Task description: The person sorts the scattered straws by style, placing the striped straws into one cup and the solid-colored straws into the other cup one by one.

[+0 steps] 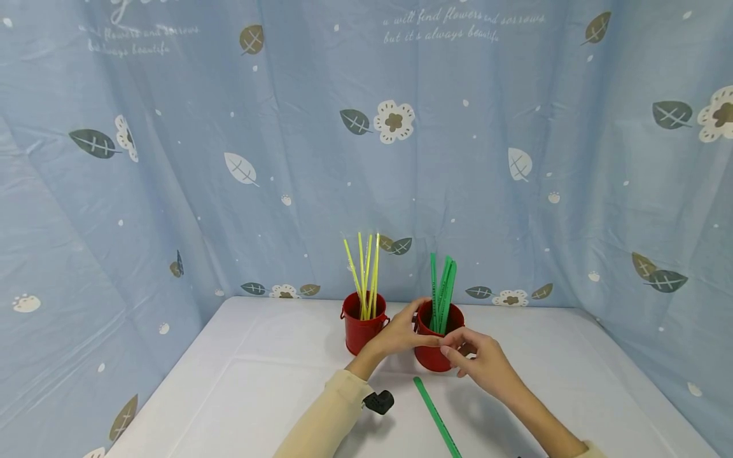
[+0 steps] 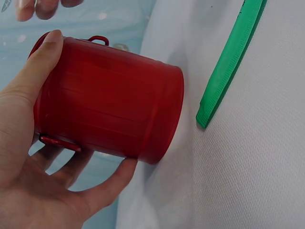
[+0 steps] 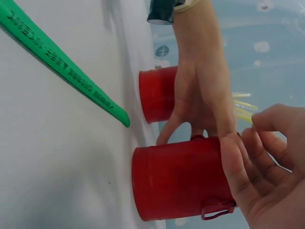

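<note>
My left hand (image 1: 397, 332) grips a red metal bucket (image 1: 432, 359) near its rim, thumb along the near side and fingers around the far side. Several long green sticks (image 1: 443, 292) with dark print stand in that bucket. My right hand (image 1: 481, 359) is at the right front of the same rim, its fingers loosely bent and its thumb (image 3: 232, 160) right at the rim. Nothing shows between the right fingers. Another green stick (image 2: 228, 67), flat-ended and printed, lies on the table in front of the bucket.
A second red bucket (image 1: 359, 335) with several thin yellow sticks (image 1: 366, 273) stands to the left, close behind my left wrist. The white table (image 1: 258, 381) ends at a blue patterned curtain (image 1: 321, 159). A black device (image 1: 379, 402) sits at my left wrist.
</note>
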Demonstrator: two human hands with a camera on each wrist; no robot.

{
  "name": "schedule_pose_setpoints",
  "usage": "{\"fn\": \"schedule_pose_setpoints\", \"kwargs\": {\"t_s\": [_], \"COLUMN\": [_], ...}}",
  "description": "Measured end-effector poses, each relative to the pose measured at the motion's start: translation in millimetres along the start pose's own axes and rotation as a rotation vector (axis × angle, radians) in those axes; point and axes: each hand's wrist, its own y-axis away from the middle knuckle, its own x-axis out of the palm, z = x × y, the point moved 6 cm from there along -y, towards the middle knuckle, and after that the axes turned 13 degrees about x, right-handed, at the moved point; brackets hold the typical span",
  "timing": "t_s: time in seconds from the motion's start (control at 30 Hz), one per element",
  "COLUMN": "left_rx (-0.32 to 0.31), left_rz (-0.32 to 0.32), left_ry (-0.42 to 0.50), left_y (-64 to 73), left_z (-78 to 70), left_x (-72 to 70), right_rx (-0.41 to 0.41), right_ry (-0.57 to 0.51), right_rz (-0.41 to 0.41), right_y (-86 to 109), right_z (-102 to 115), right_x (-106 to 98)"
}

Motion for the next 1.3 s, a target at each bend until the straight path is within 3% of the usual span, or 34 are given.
{"fn": "schedule_pose_setpoints", "kwargs": {"t_s": [0.67,1.3], "left_rx": [-0.017,-0.031], "left_rz": [-0.008,-0.009], "left_ry": [0.005,0.019], "left_y": [0.6,1.9], "left_z": [0.9,-0.9], "left_x": [0.8,0.7], "right_rx": [0.019,0.174], "right_ry": [0.111,0.157], "right_rz": [0.257,0.385], "right_y": [8.9,19.3], "right_z": [-11.2,-26.1], "right_x": [32.3,55.4]}}
